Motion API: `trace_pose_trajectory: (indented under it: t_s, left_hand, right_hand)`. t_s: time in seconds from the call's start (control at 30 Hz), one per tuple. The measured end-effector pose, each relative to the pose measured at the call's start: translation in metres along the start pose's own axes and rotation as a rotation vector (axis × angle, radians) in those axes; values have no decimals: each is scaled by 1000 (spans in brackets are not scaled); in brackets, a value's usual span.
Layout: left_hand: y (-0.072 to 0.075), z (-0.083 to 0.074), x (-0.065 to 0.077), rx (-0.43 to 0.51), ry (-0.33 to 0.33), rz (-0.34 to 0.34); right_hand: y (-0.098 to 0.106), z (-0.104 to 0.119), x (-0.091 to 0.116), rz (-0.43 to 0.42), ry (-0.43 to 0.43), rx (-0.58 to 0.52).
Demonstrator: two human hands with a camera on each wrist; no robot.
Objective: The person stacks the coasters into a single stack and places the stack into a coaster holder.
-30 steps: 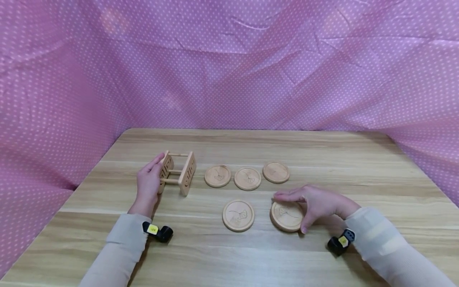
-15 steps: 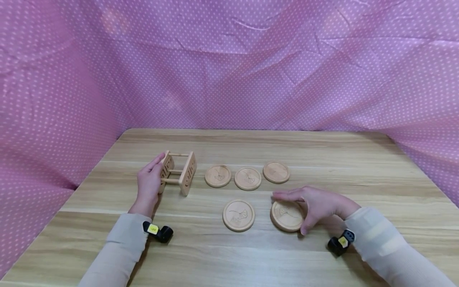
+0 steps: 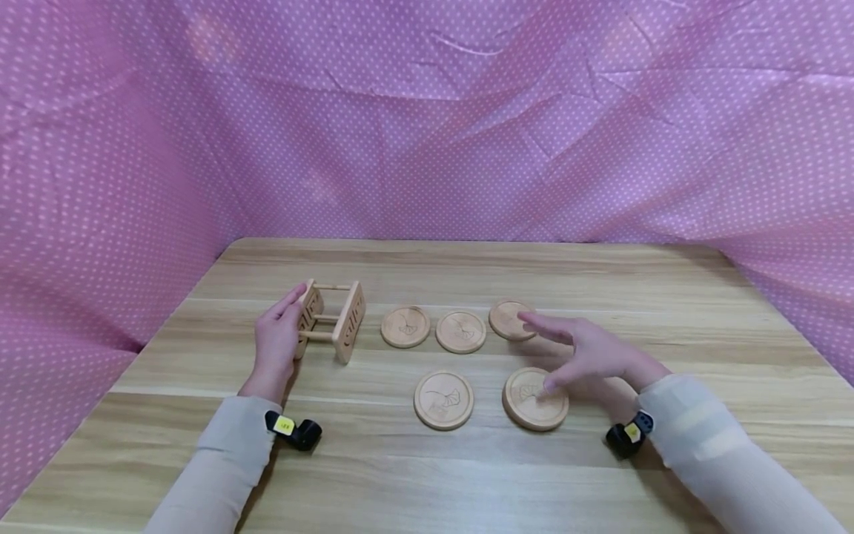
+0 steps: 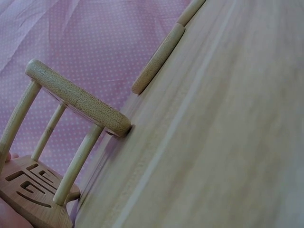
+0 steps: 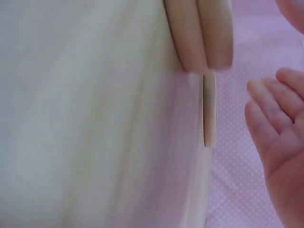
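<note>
My left hand [image 3: 279, 337] holds a wooden coaster rack [image 3: 348, 322] by its left side panel, the index finger stretched along the outside. In the left wrist view, fretwork shows in that panel, with skin at its near and far ends. My right hand [image 3: 597, 354] hovers with fingers spread above a stack of two round wooden coasters [image 3: 523, 404]; in the right wrist view, a gap shows between the fingers [image 5: 278, 111] and the stack [image 5: 216, 35]. Its index fingertip overlaps a single coaster [image 3: 508, 319] farther back in the head view.
Two more coasters, a left one [image 3: 405, 327] and a middle one [image 3: 460, 331], lie flat in the back row. Another coaster [image 3: 443, 400] lies left of the stack. Pink dotted cloth [image 3: 427, 148] hangs behind and beside the wooden table [image 3: 373, 475].
My right hand has let go of the stacked coasters and risen off them, moving slightly away from me. The stack stays where it was. My left hand and the rack have not moved.
</note>
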State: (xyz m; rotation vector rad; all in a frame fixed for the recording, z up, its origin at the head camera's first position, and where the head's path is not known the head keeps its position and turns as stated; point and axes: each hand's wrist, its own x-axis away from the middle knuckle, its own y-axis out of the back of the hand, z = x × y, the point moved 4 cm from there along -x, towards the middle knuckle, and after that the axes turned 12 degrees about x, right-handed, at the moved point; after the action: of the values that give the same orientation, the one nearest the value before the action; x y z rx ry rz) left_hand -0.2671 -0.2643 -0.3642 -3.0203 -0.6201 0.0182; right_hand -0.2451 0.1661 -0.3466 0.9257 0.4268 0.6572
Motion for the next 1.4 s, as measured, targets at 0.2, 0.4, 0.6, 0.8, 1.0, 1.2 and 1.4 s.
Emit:
trace_pose_trajectory:
  t_s: [0.2,0.4,0.6,0.8,1.0,1.2,1.4]
  left_hand:
    - [0,0,-1,-2,5,5]
    - [0,1,-2,5,-1,5]
    - [0,2,0,10,-4,-1]
    - [0,2,4,15,9,-5]
    - [0,2,6,33,12,0]
    - [-1,1,6,27,2,8]
    - [-1,1,5,33,3,-1]
  right_hand:
    - [8,-16,-8,-76,-95,-37]
    - [11,-25,-15,-107,-205,-20]
    - [12,-31,-23,-143,-286,-28]
    - [9,-36,-29,-139,-323,16]
    - [6,-38,-33,-113,-333,-1]
    - [4,-42,-35,-97,-334,-17]
    - [0,-48,-36,-94,-334,-23]
